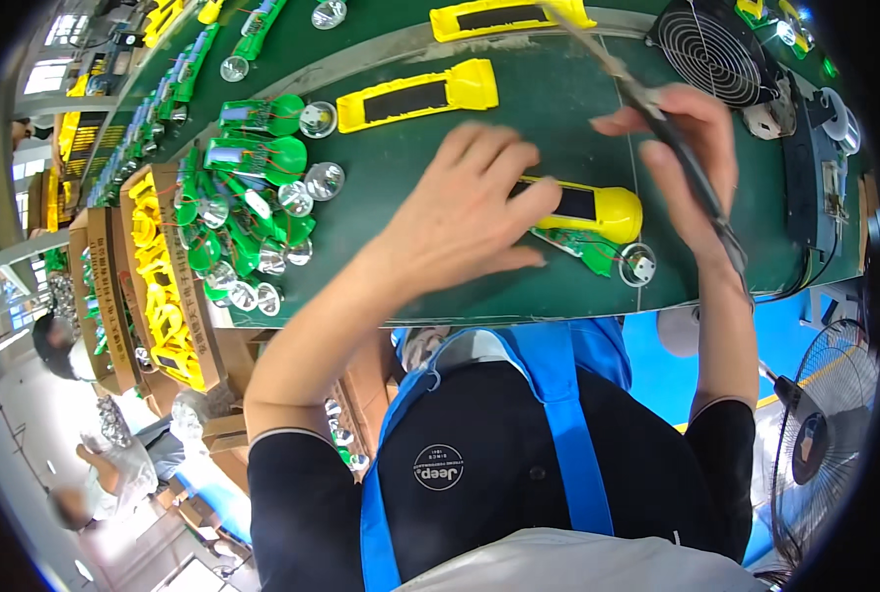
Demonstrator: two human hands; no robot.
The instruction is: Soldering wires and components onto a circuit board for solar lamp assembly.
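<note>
My left hand (pixel 475 207) hovers palm down at the left end of a yellow flashlight housing (pixel 613 212) with a dark panel, its fingers apart and hiding part of it. Whether a fingertip touches the housing is unclear. Against the housing's near side lies a green circuit board (pixel 583 249), wired to a round reflector lamp head (pixel 638 264). To the right, my right hand (pixel 692 138) is raised above the bench, closed around a long dark tool that looks like a soldering iron (pixel 695 173). Its thin end points up and away to the left; a cord trails at the wrist.
Further yellow housings (pixel 418 99) lie beyond my hands. Several green boards with reflectors (pixel 257 158) are piled at left, beside a carton of yellow parts (pixel 164 286). At right stand a black fan (pixel 711 49), a dark box-shaped unit (pixel 810 168) and a standing fan (pixel 820 444).
</note>
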